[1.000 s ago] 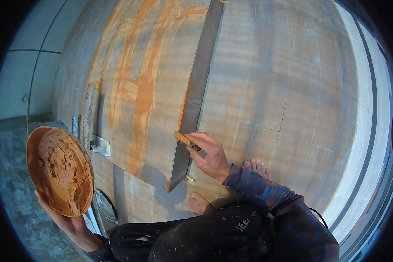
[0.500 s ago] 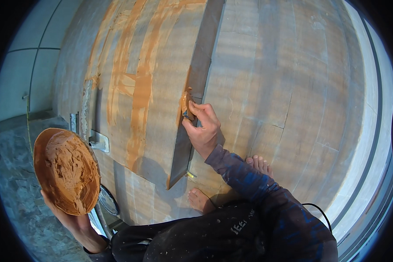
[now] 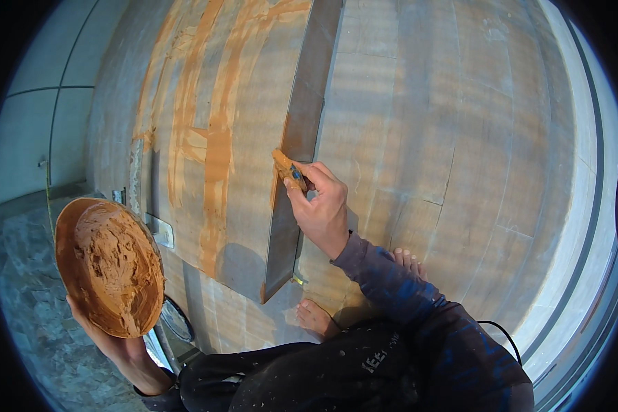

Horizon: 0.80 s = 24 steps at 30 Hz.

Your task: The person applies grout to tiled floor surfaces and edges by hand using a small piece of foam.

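My left hand [image 3: 110, 343] supports a wide oval bowl [image 3: 66, 240] from below. Thick orange-brown filler paste [image 3: 110, 254] lies inside it, rough on top. Between the thumb and fingers of my right hand [image 3: 323, 209] is a small scraper [image 3: 295, 177] with a blue mark, its tip coated in paste. The scraper is at the long upper edge of a raised wooden panel [image 3: 254, 206]; I cannot tell whether it touches. Orange filler streaks [image 3: 218, 172] run along the panel's top. Its grey-brown side face [image 3: 305, 110] drops toward the planks.
Wooden planks [image 3: 419, 137] extend to the right of the panel. My bare feet [image 3: 314, 317] stand close to its near end, by a small yellow item [image 3: 299, 279]. Left are a pale metal plate [image 3: 159, 231], a dark ring-shaped object [image 3: 177, 319] and mottled flooring [image 3: 20, 275].
The scraper has turned so its paste-covered tip points up and left, with more of it showing. My right hand has shifted slightly, and the bowl appears a little farther right.
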Tool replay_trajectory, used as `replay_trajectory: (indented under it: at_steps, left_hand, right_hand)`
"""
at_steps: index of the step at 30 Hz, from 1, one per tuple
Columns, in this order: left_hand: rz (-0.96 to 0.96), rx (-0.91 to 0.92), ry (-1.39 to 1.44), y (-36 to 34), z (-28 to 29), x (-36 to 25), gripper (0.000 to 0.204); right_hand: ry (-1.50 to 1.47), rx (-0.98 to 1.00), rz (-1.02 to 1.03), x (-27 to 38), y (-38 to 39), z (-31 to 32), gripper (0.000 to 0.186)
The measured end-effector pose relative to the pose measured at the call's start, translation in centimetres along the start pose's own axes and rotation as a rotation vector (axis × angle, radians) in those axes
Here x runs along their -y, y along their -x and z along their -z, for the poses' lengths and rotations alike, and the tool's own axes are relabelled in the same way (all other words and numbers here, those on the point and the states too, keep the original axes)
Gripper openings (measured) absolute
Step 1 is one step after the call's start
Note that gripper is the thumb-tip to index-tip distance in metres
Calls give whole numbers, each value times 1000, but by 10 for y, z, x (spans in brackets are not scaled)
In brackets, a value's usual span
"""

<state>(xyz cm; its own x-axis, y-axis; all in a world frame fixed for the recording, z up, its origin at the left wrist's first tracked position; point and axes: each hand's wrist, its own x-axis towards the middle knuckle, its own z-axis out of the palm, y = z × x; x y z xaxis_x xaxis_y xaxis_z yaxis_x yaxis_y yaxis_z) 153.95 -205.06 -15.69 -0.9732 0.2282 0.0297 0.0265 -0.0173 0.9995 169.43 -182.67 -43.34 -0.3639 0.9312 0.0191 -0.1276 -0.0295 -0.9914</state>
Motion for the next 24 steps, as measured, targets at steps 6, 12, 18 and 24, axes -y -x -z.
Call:
replay_trajectory:
  at_steps: [6,12,18,24]
  left_hand:
    - [31,3,41,-1,-22,2,55]
    - [31,-107,-21,11,-51,13,56]
    - [-562,92,-764,1,-6,26,57]
    - [-24,-81,4,0,-39,14,57]
  right_hand:
    - [-551,-115,-405,-47,2,28,21]
    - [-14,-105,-381,-98,-46,18,21]
    - [-93,25,-261,-50,-12,13,19]
    - [85,-50,-368,-91,-28,21,17]
